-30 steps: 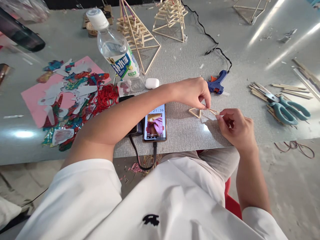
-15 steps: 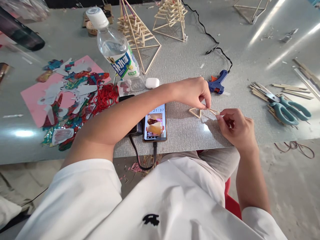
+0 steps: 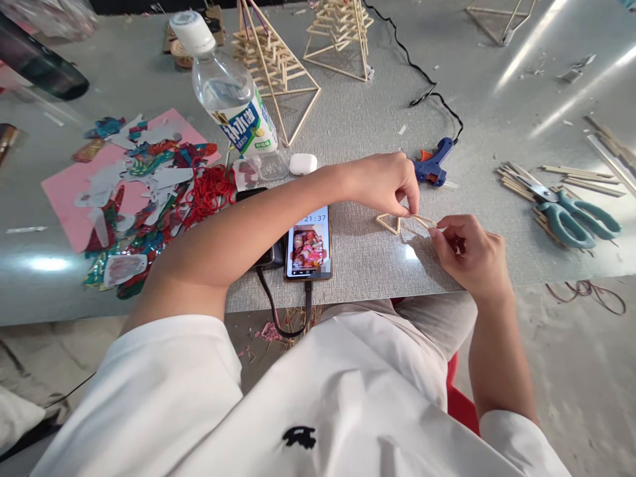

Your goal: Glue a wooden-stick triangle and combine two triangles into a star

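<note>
My left hand (image 3: 387, 182) reaches across the table with thumb and forefinger pinched on the left end of thin wooden sticks (image 3: 423, 220). At their right end, the fingertips of my right hand (image 3: 470, 255) are closed on the same sticks, which meet there in a narrow point. A small wooden stick triangle (image 3: 388, 225) lies on the table just below my left fingers; whether it joins the held sticks I cannot tell. Behind my left hand rests a blue glue gun (image 3: 433, 164) with an orange trigger.
Scissors (image 3: 571, 209) lie on loose sticks (image 3: 511, 182) at right. A phone (image 3: 308, 248) with a cable sits under my left forearm. Further left are a bottle (image 3: 233, 106), red string (image 3: 211, 189) and shiny scraps (image 3: 149, 192). Stick pyramids (image 3: 278, 66) stand behind.
Both hands hold the same pose on the sticks. Only the picture on the phone screen has changed.
</note>
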